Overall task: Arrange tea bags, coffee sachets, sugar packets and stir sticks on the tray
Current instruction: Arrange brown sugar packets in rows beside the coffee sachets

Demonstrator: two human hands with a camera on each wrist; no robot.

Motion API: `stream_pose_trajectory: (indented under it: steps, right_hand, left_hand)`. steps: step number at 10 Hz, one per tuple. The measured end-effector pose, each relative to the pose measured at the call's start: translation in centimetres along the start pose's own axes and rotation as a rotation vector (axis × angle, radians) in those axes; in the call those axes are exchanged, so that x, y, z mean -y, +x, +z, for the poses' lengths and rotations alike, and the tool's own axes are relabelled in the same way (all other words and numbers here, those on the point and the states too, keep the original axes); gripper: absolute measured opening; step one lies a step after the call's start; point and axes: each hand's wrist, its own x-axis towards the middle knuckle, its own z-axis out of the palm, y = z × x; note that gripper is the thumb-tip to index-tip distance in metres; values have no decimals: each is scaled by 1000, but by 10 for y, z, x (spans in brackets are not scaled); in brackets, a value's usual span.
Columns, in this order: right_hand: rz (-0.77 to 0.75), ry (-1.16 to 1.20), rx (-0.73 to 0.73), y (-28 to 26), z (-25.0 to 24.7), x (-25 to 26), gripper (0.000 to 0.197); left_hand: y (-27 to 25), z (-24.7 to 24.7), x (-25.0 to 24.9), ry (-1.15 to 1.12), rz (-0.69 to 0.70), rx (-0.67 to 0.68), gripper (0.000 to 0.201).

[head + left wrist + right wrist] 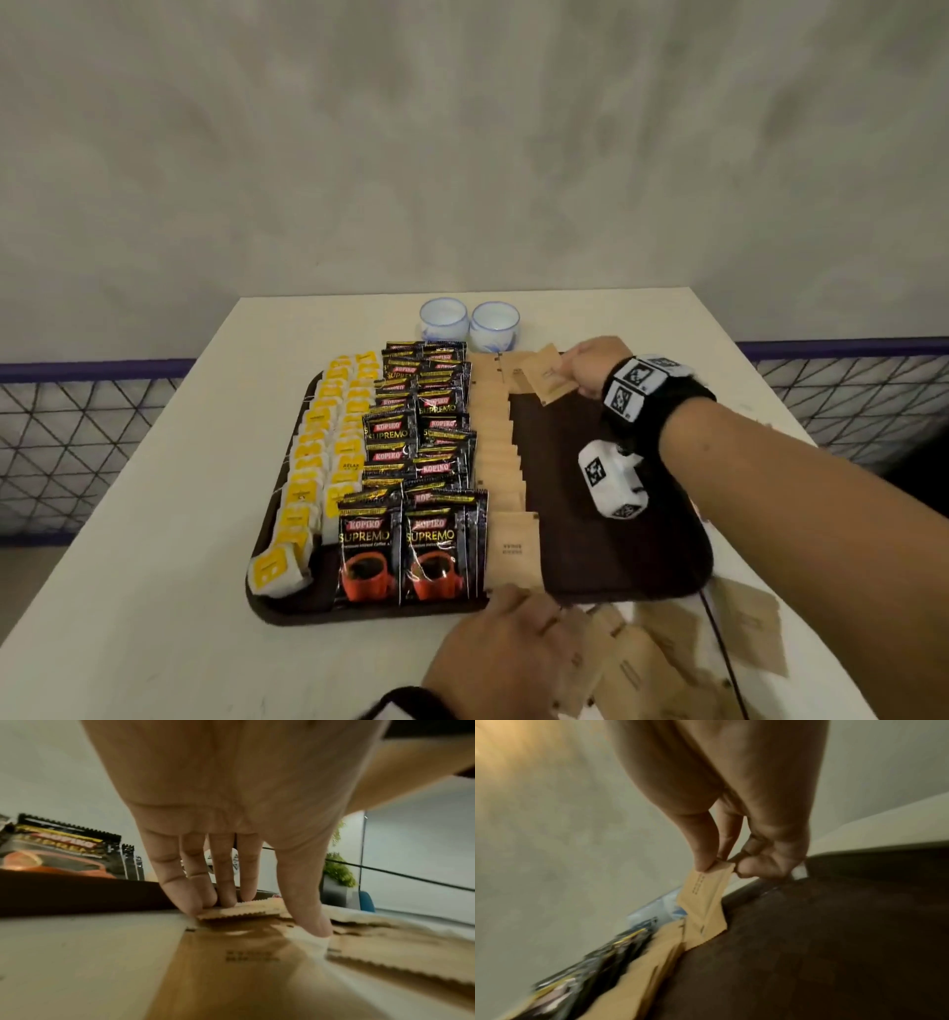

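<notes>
A dark brown tray [616, 545] lies on the white table. It carries two columns of yellow tea bags [328, 452], two of black coffee sachets [426, 447] and a column of brown sugar packets [495, 457]. My right hand [570, 377] [721, 864] is over the tray's far end. It pinches one brown sugar packet [547, 380] [703, 896] by its top edge, beside the column's far end. My left hand [513, 637] [257, 914] is low on the table in front of the tray. Its fingertips and thumb pinch a loose sugar packet [239, 909].
Two white-and-blue cups [442, 319] [494, 324] stand just beyond the tray. Loose sugar packets [719, 637] are scattered on the table at the front right, with a black cable [721, 647] crossing them. The tray's right half is bare. Netted railings flank the table.
</notes>
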Motion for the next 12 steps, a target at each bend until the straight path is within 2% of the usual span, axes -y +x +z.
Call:
stream_pose_trajectory:
  steps: [1, 2, 3, 4, 5, 6, 7, 8, 9, 10, 11, 12]
  right_hand:
    - [34, 7, 16, 19, 1, -6, 15]
    - [88, 20, 35, 27, 11, -5, 10]
    - [143, 59, 32, 34, 20, 0, 6]
    - [136, 33, 29, 38, 23, 0, 8]
    - [155, 60, 18, 44, 29, -1, 18]
    - [191, 67, 19, 45, 38, -1, 17]
    - [173, 70, -8, 49, 41, -2, 20]
    - [142, 38, 9, 50, 37, -6, 11]
    - [35, -27, 29, 55, 31, -13, 16]
    - [-24, -54, -1, 47, 24, -10, 16]
    - [-150, -63, 9, 2, 19, 7, 17]
    - [-358, -12, 392, -75, 10, 21, 9]
  left_hand:
    - [8, -9, -5, -31, 49, 15, 29]
    - [8, -8, -2, 20, 83, 77, 32]
    - [8, -16, 0, -21, 38, 103, 36]
    - [5, -19, 1, -11, 69, 91, 33]
    - [6, -19, -3, 35, 82, 59, 37]
    - [9, -24, -7, -3, 43, -24, 36]
    - [6, -27, -2, -44, 66, -119, 15]
    - [3, -37, 4, -103, 11, -241, 14]
    - [-5, -63, 13, -300, -105, -67, 9]
    - [-7, -76, 25, -594, -163, -229, 7]
    - [-2, -89, 37, -777, -254, -376, 13]
    - [11, -102, 48, -908, -317, -476, 20]
